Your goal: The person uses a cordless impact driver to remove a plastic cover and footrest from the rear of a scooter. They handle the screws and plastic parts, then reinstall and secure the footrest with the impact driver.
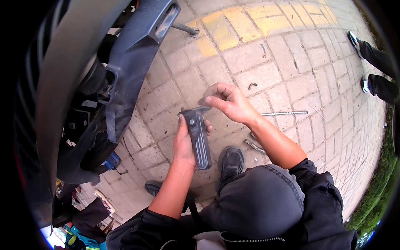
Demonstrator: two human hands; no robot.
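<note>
A dark grey ribbed foot peg (pixel 201 146) with a bracket at its upper end hangs pointing toward me, low over the paving. My left hand (pixel 183 143) is closed around it, thumb on the near side and fingertips showing past its right edge. Just beyond the bracket is my right hand (pixel 229 102), its thumb and fingers pinched together at the bracket's far right end. Whatever lies between those fingertips is too blurred to make out.
On my left stands a vehicle with dark plastic bodywork (pixel 129 62). A metal rod (pixel 287 113), a small bent metal piece (pixel 252 86) and a partly hidden metal tool (pixel 254 146) lie on the paving. Another person's legs (pixel 377 62) are at the far right.
</note>
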